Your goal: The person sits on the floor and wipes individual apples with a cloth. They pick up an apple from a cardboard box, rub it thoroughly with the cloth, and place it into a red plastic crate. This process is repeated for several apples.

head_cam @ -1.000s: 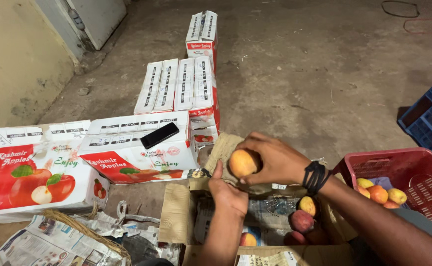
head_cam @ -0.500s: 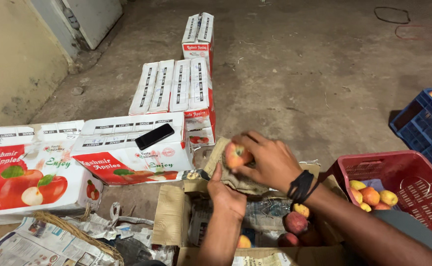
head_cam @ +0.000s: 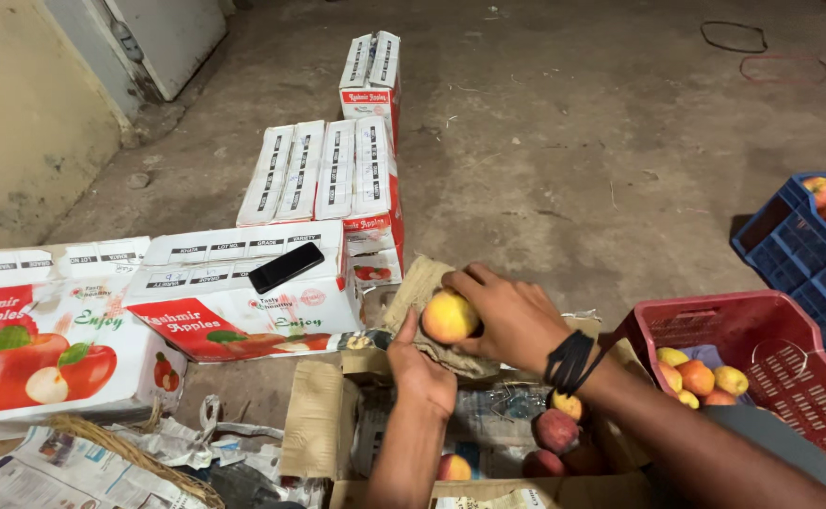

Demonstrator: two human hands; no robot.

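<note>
Two hands met over an open carton point(head_cam: 311, 424). The right hand point(head_cam: 512, 316) clutched a yellow-red apple point(head_cam: 449, 317), fingers curled over its top, a black band point(head_cam: 571, 361) at the wrist. The left hand point(head_cam: 420, 363) sat under it, palm up, pressing a brown cloth point(head_cam: 422, 287) against the apple's underside. So the apple hung between both hands, just above the carton, where more apples point(head_cam: 554, 431) lay on newspaper. Left of them stood printed apple boxes point(head_cam: 206, 302), a black phone point(head_cam: 286, 268) lying flat on one. On the right, a red crate point(head_cam: 752, 330) held small apples, and a blue crate point(head_cam: 795, 259) beyond it held more.
</note>
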